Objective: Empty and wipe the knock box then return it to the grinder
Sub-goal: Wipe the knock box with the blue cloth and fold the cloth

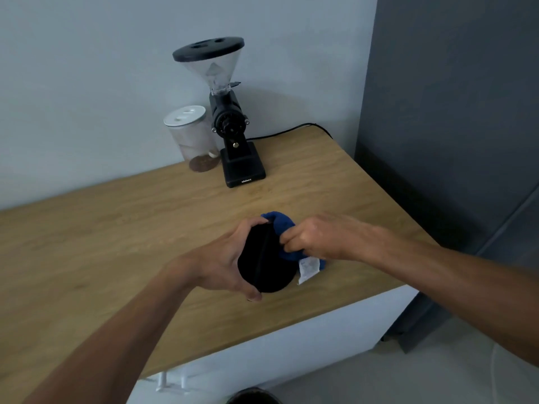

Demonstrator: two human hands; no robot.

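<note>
Wiping is where I'm at, I'd say. My left hand (224, 258) is wrapped around the black knock box (264, 260), thumb and fingers clamped on its rim, holding it tipped over the near part of the table (102, 243). My right hand (315, 237) is closed on the blue cloth (281, 224), bunched up and pressed against the box's far side (the white care tag dangles underneath). I can't see inside, so no idea how clean it is. Next I need a few more passes, then a carry to the grinder (230, 123), well apart at the back beside the glass jar (192, 138).
</note>
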